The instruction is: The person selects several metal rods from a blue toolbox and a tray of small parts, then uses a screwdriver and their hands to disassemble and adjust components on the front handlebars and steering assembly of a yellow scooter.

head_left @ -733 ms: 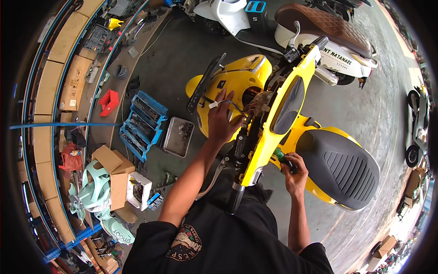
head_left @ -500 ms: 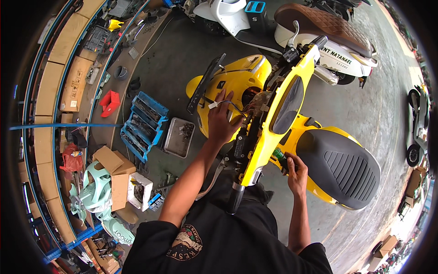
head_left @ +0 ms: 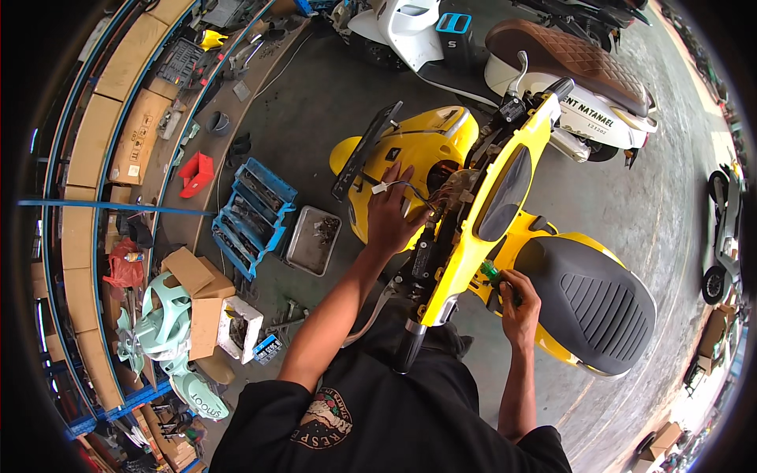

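Note:
A yellow scooter [head_left: 448, 292] stands before me, its handlebar cover loosened so that wiring [head_left: 449, 202] shows behind it. My left hand [head_left: 388, 217] lies with fingers spread on the yellow front panel [head_left: 430, 132]. Across its fingers runs a dark wire ending in a white connector [head_left: 380, 188]. On the seat side of the handlebar, my right hand [head_left: 522, 309] closes around a screwdriver with a green translucent handle [head_left: 490, 270]. The handle points up toward the back of the cover; the screwdriver's tip is hidden.
To the left are an open blue toolbox [head_left: 254, 217], a metal tray [head_left: 314, 241] with small parts and a red bin [head_left: 196, 174]. Mint-green body panels [head_left: 167, 315] lie by cardboard boxes near shelving. A white scooter [head_left: 576, 110] with a brown seat stands beyond the handlebar.
My right hand has shifted its grip on the screwdriver, its fingers now more curled. The left hand stays on the front panel. The whole view has shifted slightly.

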Demonstrator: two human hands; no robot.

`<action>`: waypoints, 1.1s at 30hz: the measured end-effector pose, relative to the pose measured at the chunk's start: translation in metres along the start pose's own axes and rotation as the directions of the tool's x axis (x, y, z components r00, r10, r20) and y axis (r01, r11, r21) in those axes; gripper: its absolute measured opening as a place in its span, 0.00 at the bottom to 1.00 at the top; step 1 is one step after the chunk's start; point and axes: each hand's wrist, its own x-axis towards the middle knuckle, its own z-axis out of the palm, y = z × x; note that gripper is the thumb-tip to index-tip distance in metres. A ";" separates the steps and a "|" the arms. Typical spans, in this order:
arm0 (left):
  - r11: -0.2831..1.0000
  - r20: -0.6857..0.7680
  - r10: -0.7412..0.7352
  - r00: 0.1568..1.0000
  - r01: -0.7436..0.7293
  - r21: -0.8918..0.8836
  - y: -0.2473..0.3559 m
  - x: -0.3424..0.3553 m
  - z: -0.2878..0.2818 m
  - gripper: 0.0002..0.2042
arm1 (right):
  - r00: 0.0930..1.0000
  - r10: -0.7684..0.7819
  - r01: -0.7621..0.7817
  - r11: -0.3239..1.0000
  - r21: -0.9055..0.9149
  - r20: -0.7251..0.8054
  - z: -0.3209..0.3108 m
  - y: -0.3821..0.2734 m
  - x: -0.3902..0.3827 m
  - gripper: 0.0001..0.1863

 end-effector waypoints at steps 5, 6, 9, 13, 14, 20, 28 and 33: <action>1.000 -0.007 -0.011 1.000 0.011 -0.008 -0.001 -0.001 0.000 0.37 | 0.995 -0.098 0.101 0.986 -0.133 0.024 -0.001 -0.003 -0.003 0.15; 1.000 -0.009 -0.011 1.000 0.011 -0.008 -0.001 -0.001 0.000 0.37 | 0.991 0.117 -0.121 0.991 0.050 0.065 -0.004 -0.007 -0.002 0.16; 1.000 -0.002 -0.016 1.000 0.016 -0.019 0.001 -0.001 -0.001 0.37 | 0.870 0.424 -0.487 0.819 0.304 0.253 -0.005 -0.002 -0.001 0.21; 1.000 0.004 -0.013 1.000 0.013 -0.006 0.003 0.001 -0.001 0.38 | 0.981 0.043 -0.094 0.959 0.266 0.190 0.004 0.034 -0.002 0.22; 1.000 0.004 -0.009 1.000 0.009 -0.002 0.004 0.001 -0.001 0.38 | 0.983 -0.109 0.091 0.988 0.125 0.145 0.002 0.039 -0.001 0.22; 1.000 -0.005 -0.009 1.000 0.009 -0.008 -0.001 -0.001 0.000 0.38 | 0.834 0.419 -0.544 0.734 0.406 0.360 -0.007 0.006 0.007 0.23; 1.000 0.005 -0.011 1.000 0.011 -0.010 -0.001 -0.001 -0.001 0.39 | 0.839 0.462 -0.543 0.751 0.375 0.288 -0.007 -0.012 0.011 0.24; 1.000 0.004 -0.004 1.000 0.004 -0.010 0.001 0.000 -0.001 0.39 | 0.998 -0.040 0.029 0.969 0.244 0.040 0.012 0.025 0.001 0.22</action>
